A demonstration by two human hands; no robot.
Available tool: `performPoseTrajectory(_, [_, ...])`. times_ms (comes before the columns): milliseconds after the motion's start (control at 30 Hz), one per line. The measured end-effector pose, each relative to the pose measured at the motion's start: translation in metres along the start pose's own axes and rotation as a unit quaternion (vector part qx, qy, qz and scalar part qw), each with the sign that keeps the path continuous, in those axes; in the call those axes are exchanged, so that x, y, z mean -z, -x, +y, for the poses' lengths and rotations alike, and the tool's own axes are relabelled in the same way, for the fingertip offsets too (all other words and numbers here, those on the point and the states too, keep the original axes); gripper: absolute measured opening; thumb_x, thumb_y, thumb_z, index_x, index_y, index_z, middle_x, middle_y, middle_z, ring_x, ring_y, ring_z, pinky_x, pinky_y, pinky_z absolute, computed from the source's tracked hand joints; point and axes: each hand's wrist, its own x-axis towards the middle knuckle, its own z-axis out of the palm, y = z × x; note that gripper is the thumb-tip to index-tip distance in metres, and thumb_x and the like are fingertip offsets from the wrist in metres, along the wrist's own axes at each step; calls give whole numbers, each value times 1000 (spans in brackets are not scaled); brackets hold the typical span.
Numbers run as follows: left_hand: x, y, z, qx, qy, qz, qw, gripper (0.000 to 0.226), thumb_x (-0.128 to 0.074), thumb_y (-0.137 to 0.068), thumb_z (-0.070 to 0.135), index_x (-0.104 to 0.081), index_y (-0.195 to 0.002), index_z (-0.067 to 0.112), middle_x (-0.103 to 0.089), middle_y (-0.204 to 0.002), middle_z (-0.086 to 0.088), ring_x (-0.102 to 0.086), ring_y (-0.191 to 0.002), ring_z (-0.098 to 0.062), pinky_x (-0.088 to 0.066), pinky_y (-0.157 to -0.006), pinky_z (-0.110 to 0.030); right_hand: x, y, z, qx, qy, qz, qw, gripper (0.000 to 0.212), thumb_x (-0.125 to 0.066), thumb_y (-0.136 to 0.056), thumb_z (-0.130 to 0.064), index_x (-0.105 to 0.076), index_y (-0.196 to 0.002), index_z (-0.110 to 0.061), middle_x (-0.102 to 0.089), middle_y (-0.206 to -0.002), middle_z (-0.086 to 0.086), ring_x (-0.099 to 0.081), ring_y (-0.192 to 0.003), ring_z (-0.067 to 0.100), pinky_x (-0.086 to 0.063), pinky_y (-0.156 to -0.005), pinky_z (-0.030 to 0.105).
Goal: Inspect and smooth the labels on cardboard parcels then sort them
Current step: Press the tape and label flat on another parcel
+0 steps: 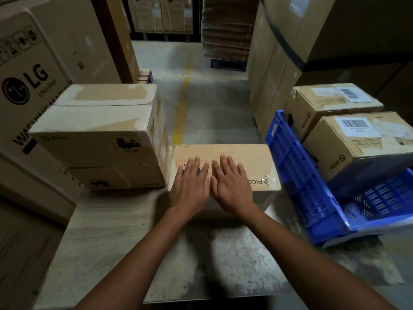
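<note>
We see a brown PICO parcel (234,153) lying flat on the surface (111,231), its red-bordered label (181,163) partly hidden. A stack of two parcels (96,130) stands just left. To the right, a nearer parcel (357,151) and a farther parcel (330,108) show white barcode labels (357,125).

dim, warm-brown light, brightest on the far floor (201,63); tape on the stacked parcel (96,121) at left gives a pale sheen. a broad soft shadow lies across the near table (100,231). corners fall dark, edges bow with wide-angle distortion, everything slightly soft.
</note>
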Motion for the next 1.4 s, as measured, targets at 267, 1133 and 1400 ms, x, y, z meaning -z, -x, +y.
performPoseTrajectory(267, [16, -14, -19, -31, 33, -6, 999, 47, -43, -102, 39, -45, -147, 24, -39, -156, -4, -31, -145, -21, -16, -122, -46, 16, -6, 28, 89, -37, 13, 995, 54, -34, -101, -43, -55, -139, -10, -49, -150, 18, -46, -139, 36, -38, -112, 46])
performPoseTrajectory(1133, [-20, 24, 4, 301, 344, 91, 885, 68, -49, -101, 42, -25, -155, 9, -19, -160, -12, -35, -136, -40, -36, -106, -49, 117, -11, 45, -181, -195, 257, 929, 48, -71, -92, -23, -56, -138, -20, -66, -122, 6, -60, -111, 25, -49, -97, 48])
performPoseTrajectory(1400, [-1, 57, -24, 147, 322, 216, 910, 57, -45, -90, 50, -56, -120, 2, -45, -129, -17, -46, -115, -22, -37, -99, -29, 105, -12, 5, -53, -272, 324, 904, 31, -53, -97, -40, -74, -100, -17, -70, -90, -5, -63, -86, 19, -54, -76, 49])
